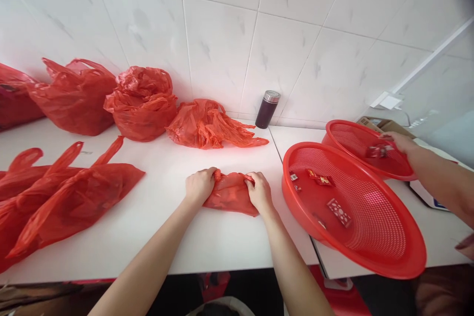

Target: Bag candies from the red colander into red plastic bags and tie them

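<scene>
A filled red plastic bag (233,195) lies on the white table in front of me. My left hand (200,185) is closed around its left end, fingers curled over the gathered plastic. At the bag's right end, my right hand (259,191) pinches the upper edge. The contents show only as vague shapes through the thin plastic. Just beyond my hands lies a loose heap of red plastic bags (207,123) with handles spread to the right.
Filled red bags (74,197) lie at left; more bags (142,103) stand along the tiled wall. A dark thermos (267,109) stands by the wall. A red basket (344,252) at right holds several small packets. Behind it, another person's hand (400,142) reaches into a second basket (333,128).
</scene>
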